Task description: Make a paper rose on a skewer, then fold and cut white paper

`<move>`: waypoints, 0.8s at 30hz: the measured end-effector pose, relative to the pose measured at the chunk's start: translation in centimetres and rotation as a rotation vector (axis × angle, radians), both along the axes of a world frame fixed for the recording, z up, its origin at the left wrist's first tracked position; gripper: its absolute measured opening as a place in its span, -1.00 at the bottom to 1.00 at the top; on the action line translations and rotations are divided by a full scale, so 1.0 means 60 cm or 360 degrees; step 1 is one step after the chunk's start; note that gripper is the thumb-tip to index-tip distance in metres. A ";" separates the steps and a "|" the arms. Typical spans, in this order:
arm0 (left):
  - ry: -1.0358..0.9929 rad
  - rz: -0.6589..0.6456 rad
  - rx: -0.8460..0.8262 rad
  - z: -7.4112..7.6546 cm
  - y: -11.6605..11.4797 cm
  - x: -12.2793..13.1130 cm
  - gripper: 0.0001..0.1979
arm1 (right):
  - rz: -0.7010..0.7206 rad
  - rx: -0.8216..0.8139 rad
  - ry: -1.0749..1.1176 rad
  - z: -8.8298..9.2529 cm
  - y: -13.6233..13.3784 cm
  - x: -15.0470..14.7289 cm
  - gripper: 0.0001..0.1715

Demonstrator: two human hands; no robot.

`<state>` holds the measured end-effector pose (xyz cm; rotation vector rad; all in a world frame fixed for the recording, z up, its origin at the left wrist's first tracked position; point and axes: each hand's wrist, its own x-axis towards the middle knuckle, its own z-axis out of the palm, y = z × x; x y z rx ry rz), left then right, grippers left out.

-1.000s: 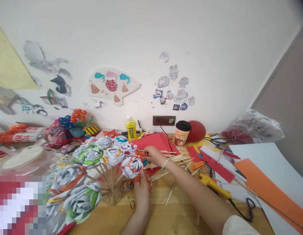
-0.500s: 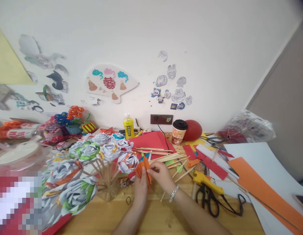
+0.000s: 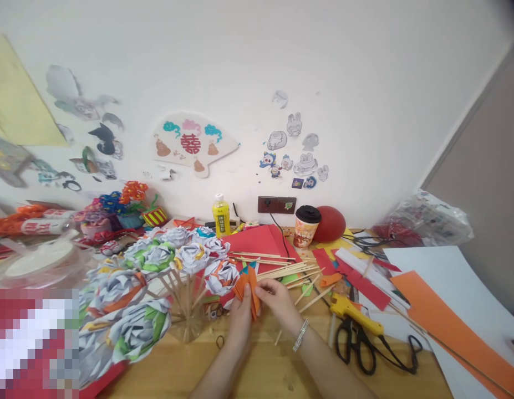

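Observation:
A folded orange paper piece (image 3: 254, 289) with blue-green tips stands upright in my left hand (image 3: 240, 316), whose fingers are wrapped round its lower part. My right hand (image 3: 274, 296) pinches the right edge of the same piece between thumb and forefinger; a silvery bracelet is on that wrist. Just left of the paper are white paper flowers (image 3: 221, 276) with coloured petals. Behind my hands, thin wooden sticks (image 3: 288, 271) lie across red paper (image 3: 257, 240).
A clear holder with sticks (image 3: 186, 327) stands left of my hands. To the right lie a yellow glue gun (image 3: 356, 315), black scissors (image 3: 356, 344) and orange paper (image 3: 448, 327). Behind are a yellow bottle (image 3: 221, 217), a lidded cup (image 3: 306, 227) and a red balloon (image 3: 329, 224).
The whole view has shifted slightly, so the scene sits a little further right. Both hands keep their hold on the orange paper, whose folds appear slightly more spread.

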<state>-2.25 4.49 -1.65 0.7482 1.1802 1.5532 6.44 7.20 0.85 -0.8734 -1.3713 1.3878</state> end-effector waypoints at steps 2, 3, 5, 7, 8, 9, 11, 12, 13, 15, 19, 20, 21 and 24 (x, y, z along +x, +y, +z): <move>-0.0054 -0.0046 0.0013 0.004 0.001 0.005 -0.50 | 0.0019 0.0015 0.0019 0.002 0.004 0.007 -0.73; -0.0074 -0.0079 0.0020 0.007 0.001 0.008 -0.50 | 0.0049 0.0016 0.0028 0.003 0.006 0.011 -0.72; -0.0103 -0.0157 0.0025 0.013 -0.001 0.011 -0.50 | 0.0148 0.0005 0.0047 0.007 0.009 0.018 -0.69; -0.0108 -0.0215 0.0021 0.018 -0.004 0.012 -0.50 | 0.0241 -0.0002 0.0067 0.011 0.012 0.026 -0.65; -0.0104 -0.0227 0.0017 0.020 -0.005 0.012 -0.51 | 0.0264 0.0001 0.0077 0.013 0.012 0.029 -0.63; -0.0094 -0.0227 0.0011 0.020 -0.006 0.012 -0.51 | 0.0273 0.0005 0.0083 0.014 0.013 0.031 -0.62; -0.0066 -0.0208 0.0004 0.020 -0.007 0.012 -0.51 | 0.0276 0.0005 0.0086 0.016 0.014 0.033 -0.64; -0.0050 -0.0196 0.0002 0.018 -0.006 0.011 -0.51 | 0.0274 0.0000 0.0084 0.017 0.013 0.033 -0.66; -0.0032 -0.0185 0.0002 0.017 -0.006 0.010 -0.50 | 0.0270 -0.0005 0.0081 0.017 0.013 0.032 -0.68; 0.0014 -0.0169 0.0000 0.015 -0.003 0.008 -0.50 | 0.0243 -0.0005 0.0071 0.016 0.012 0.029 -0.70; 0.0124 -0.0131 0.0002 0.013 0.002 0.001 -0.52 | 0.0047 0.0032 0.0045 0.009 0.014 0.024 -0.72; 0.0142 -0.0125 0.0003 0.013 0.002 0.000 -0.52 | -0.0019 0.0042 0.0039 0.007 0.015 0.023 -0.73; 0.0153 -0.0120 0.0005 0.014 0.003 -0.001 -0.52 | -0.0074 0.0047 0.0035 0.005 0.016 0.023 -0.73; 0.0148 -0.0124 0.0005 0.014 0.002 -0.002 -0.52 | -0.0145 0.0051 0.0034 0.003 0.014 0.019 -0.74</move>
